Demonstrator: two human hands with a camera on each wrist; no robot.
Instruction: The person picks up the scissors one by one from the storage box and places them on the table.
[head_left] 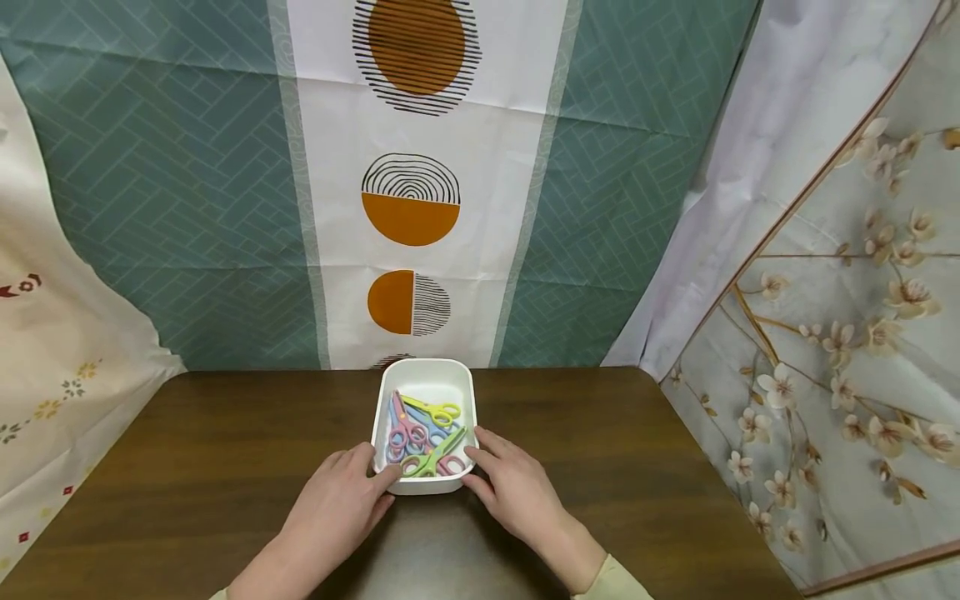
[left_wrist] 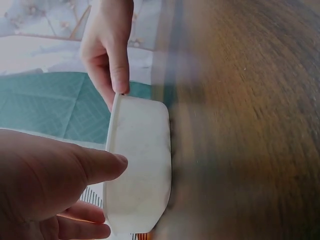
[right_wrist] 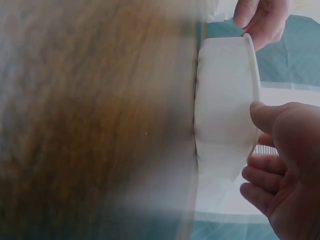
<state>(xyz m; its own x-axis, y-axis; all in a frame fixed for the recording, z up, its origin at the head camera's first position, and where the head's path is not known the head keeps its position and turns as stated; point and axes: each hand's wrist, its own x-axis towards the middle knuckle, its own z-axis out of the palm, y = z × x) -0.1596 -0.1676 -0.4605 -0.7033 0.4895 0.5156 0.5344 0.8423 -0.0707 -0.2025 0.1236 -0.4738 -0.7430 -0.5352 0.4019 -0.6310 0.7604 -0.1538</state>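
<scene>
Between the left hand (head_left: 341,493) and right hand (head_left: 510,483), fingers loosely spread against its sides, sits the white tub (head_left: 427,382) of scissors (head_left: 424,433).

A brown wooden table (head_left: 225,467) stands before patterned hanging cloths (head_left: 187,183).

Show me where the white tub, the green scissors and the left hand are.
white tub (head_left: 427,373), head view, far rim.
green scissors (head_left: 438,454), head view, near the pivot.
left hand (head_left: 339,497), head view, back of hand.

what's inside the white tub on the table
The white tub holds a loose pile of small plastic scissors in yellow, green, pink and blue. They overlap, so the exact count and the tub's floor beneath them are hidden.
</scene>
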